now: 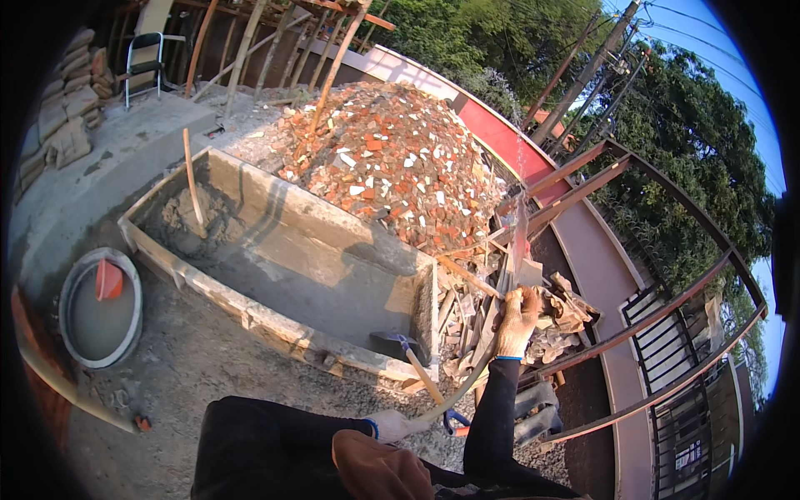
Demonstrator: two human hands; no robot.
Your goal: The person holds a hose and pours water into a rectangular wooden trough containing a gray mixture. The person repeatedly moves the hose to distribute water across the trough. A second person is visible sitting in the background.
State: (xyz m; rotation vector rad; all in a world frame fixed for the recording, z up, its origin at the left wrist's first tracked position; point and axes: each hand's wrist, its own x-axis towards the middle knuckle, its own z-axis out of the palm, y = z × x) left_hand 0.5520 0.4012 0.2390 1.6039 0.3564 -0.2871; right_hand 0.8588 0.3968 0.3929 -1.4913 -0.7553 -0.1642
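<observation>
My right hand (517,322), in a knit work glove with a blue cuff, grips a pale hose (465,390) near its end, and water (520,231) sprays upward from there. Lower down, my left hand (395,426), also gloved, is closed around the same hose. Just beside it, a shovel with a wooden shaft (425,375) and a blue-and-orange handle leans on the end wall of a long mixing trough (250,312). The shovel's blade lies inside the trough. At the trough's far left end, a wooden handle (193,181) stands in a heap of wet mortar (206,215).
A round tub (64,312) of grey water with a red scoop (109,279) stands left of the trough. Behind rises a brick rubble pile (387,162). A rusty metal frame (662,306) and scrap wood lie on the right. Stacked sacks (65,119) and a chair (144,65) are back left.
</observation>
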